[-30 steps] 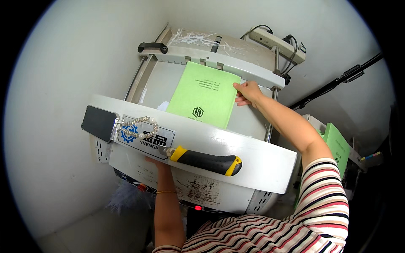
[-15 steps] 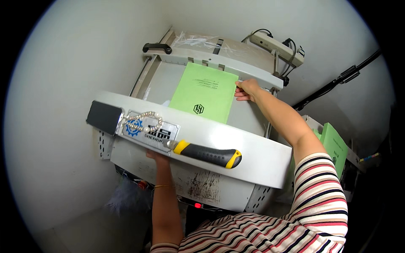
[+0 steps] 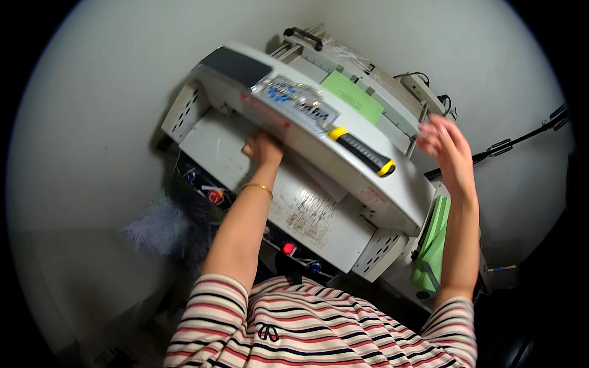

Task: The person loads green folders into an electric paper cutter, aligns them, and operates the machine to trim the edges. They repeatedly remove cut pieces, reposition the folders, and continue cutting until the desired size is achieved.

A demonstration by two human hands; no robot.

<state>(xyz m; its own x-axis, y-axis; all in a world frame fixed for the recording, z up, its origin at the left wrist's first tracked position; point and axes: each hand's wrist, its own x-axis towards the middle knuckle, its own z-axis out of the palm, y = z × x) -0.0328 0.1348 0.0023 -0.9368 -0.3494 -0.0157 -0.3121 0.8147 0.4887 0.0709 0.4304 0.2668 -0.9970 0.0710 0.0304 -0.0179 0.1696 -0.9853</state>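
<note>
Corner site noted: pale wall (image 3: 98,122) to the left and behind, with a white paper-cutting machine (image 3: 380,248) standing at an angle before it. The two hands are well apart. The left hand (image 3: 264,149) is placed over the front bed (image 3: 230,153), its fingertips hidden at the crossbar (image 3: 392,190); whether anything is gripped cannot be told. The right hand (image 3: 448,144) is held up beside the machine's far right side, fingers loosely parted, nothing seen in it.

The green booklet (image 3: 359,98) is seen lying on the rear bed, partly masked by the crossbar. A white paper edge (image 3: 319,176) is visible below the bar; its link to the booklet could not be confirmed. The low left hand is presumably so placed to reach the paper from the front.

A dark phone (image 3: 236,66), a beaded strap (image 3: 310,92) and a yellow-and-black knife (image 3: 362,150) are rested on the crossbar, probably to be kept within reach and off the bed.

Edges: the left hand is limited overhead by the crossbar, while its approach is open from the front. The right hand is bordered by the machine's side and a black pole (image 3: 515,141); more green booklets (image 3: 432,245) are stacked below it.
</note>
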